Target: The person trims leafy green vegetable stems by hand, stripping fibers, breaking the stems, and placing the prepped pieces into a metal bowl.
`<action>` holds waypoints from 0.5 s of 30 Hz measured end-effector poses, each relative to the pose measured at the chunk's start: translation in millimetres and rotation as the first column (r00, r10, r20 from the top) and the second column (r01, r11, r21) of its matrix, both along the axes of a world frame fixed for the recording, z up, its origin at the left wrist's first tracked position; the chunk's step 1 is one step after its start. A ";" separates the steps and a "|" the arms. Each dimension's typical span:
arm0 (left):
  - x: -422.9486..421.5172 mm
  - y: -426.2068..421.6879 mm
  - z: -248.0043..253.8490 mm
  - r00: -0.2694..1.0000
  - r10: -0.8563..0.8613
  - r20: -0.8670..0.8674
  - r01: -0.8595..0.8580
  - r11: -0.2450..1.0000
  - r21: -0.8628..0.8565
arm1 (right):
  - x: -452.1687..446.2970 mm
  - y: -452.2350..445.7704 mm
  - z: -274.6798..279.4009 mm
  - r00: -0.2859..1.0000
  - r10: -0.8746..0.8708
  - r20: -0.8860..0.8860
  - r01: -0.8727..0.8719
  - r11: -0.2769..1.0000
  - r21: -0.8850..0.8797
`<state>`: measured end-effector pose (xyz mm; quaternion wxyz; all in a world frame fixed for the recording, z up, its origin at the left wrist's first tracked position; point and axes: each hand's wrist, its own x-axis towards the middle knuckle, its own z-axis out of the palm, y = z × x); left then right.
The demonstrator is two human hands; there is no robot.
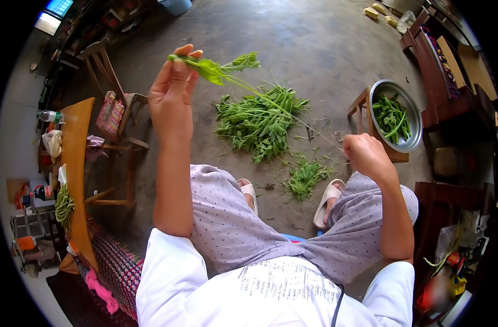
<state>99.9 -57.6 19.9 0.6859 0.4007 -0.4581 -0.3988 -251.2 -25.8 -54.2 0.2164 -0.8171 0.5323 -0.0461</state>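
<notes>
My left hand [175,82] is raised at the upper left, its fingers pinched round a green leafy stem [210,71]. From that stem a thin pale strand [292,115] runs down to the right to my right hand [367,155], which is closed on its end above my knee. Between and beyond my hands a large pile of green leafy stems [260,120] lies on the floor. A smaller heap of green scraps [306,175] is nearer my feet. Right of my right hand, a metal basin [418,122] holds green stems [391,117].
The basin rests on a small wooden stool [399,155]. A wooden chair [108,68] and a long wooden table [77,131] stand at the left. Dark wooden furniture [434,117] lines the right side. My sandalled feet [330,199] flank the scraps.
</notes>
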 end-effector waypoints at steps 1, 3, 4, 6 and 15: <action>6.4 0.7 -0.2 0.999 0.020 -0.026 -0.020 1.000 -0.010 | -7.8 0.3 -10.3 0.991 -0.014 -0.134 0.017 1.000 0.023; 21.3 3.0 -2.8 0.999 0.007 -0.047 -0.007 1.000 -0.007 | -18.2 1.7 -30.2 0.964 -0.023 -0.263 0.037 0.998 0.047; 25.1 3.9 -4.0 0.997 -0.010 -0.073 0.010 1.000 -0.006 | -21.9 2.4 -39.0 0.935 -0.029 -0.353 0.064 0.994 0.087; 26.5 5.3 -3.0 0.996 0.028 -0.085 -0.029 0.999 -0.018 | -25.5 1.6 -56.0 0.863 -0.022 -0.505 0.117 0.980 0.158; 3.2 19.0 -1.4 0.998 -0.055 0.016 0.056 0.998 -0.016 | 2.1 9.6 -70.3 0.993 0.070 -0.097 -0.065 0.996 0.054</action>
